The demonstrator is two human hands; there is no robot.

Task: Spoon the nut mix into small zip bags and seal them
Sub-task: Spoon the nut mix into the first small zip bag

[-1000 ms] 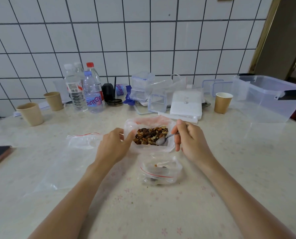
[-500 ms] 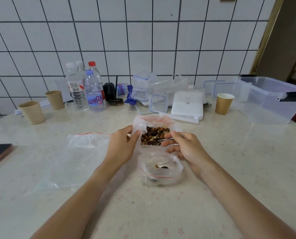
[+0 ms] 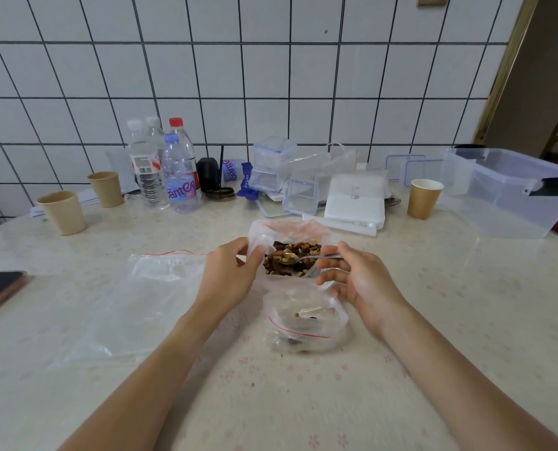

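In the middle of the table [image 3: 433,320], our left hand [image 3: 228,278] pinches the rim of the soft, slippery nut bag [image 3: 290,255]. Our right hand [image 3: 352,281] pinches the loaded spoon [image 3: 298,259] by its handle, level above the nuts. The small zip bag [image 3: 303,323] gapes just below, flimsy and likely to collapse.

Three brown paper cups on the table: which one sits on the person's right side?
The brown paper cup beside the large clear plastic storage bin. The other two cups stand far left, near the water bottles.
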